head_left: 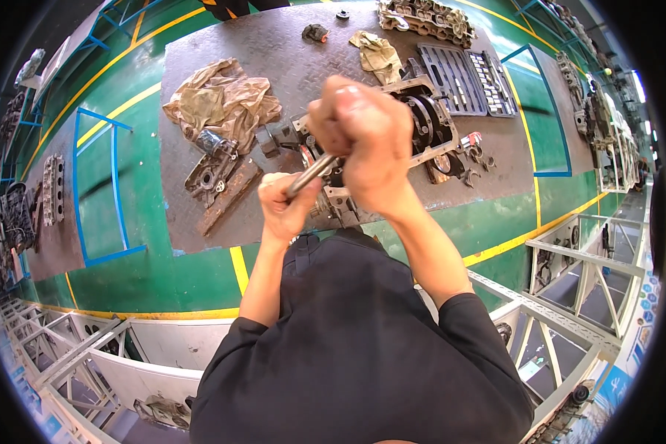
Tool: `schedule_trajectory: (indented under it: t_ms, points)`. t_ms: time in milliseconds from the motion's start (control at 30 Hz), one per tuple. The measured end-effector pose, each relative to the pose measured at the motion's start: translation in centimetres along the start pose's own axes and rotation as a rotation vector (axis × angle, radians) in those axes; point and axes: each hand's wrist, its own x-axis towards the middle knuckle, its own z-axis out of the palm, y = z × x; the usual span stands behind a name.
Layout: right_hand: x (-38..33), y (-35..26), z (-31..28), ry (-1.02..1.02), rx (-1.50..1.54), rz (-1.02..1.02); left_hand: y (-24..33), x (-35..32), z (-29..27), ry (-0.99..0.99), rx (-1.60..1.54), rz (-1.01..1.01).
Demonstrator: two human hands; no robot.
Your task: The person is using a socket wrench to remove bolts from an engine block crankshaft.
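Both hands are raised over an engine block (445, 137) with its crankshaft (424, 122) exposed. A silver metal bar (312, 175) runs slantwise between them. My left hand (283, 203) is closed round its lower left end. My right hand (366, 140) is a fist at the upper right end, closer to the camera and slightly blurred. It hides the middle of the block and that end of the bar, so the kind of tool cannot be made out. Bearing caps (472, 176) lie loose to the block's right.
The steel tabletop (496, 159) also carries a crumpled cloth (226, 100), a metal housing (213, 174) and a wooden block (231, 201) at left. Farther back lie a second rag (376, 55), a cylinder head (429, 22) and an open socket set (470, 81).
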Motion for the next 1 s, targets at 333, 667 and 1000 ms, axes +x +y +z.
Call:
schedule_trajectory:
  t_ms: [333,667,1000]
  points:
    - [1.4,-0.3,-1.6,-0.184,0.085,0.033,0.1,-0.9,2.8,0.306,0.243,0.041]
    - [1.6,2.3,-0.4,-0.071,0.000,-0.500,-1.9,-2.7,5.5,0.740,0.194,0.073]
    - [3.9,3.5,0.6,0.026,-0.030,-0.143,0.2,1.4,-0.1,0.036,-0.439,-0.261]
